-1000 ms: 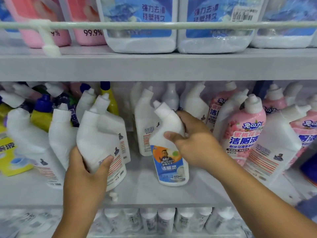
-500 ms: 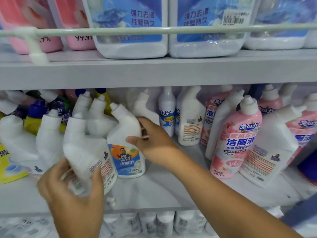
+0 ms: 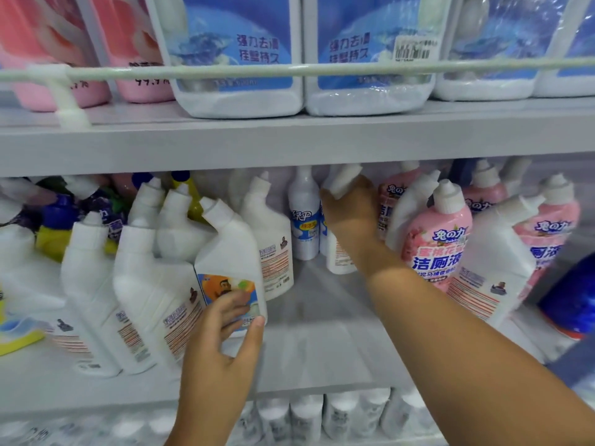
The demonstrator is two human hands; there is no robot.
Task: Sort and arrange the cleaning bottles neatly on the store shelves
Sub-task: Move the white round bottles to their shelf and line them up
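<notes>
left cluster: white angled-neck toilet cleaner bottles [image 3: 96, 294] leaning, back labels out, middle shelf [image 3: 322, 349]
left hand [image 3: 222, 349]: fingers and thumb pinch lower front corner of Mr Puton bottle [image 3: 230, 265], bottle upright, neck angled up-left
gap: bare shelf between the hands
right hand [image 3: 349, 217]: nearer the back row, fingers curled round neck of white back-row bottle [image 3: 338, 252]
key relation: back bottle long axis near vertical, body hangs below fingers, right of the front row
far right: pink toilet cleaner bottle [image 3: 438, 249], standing
</notes>
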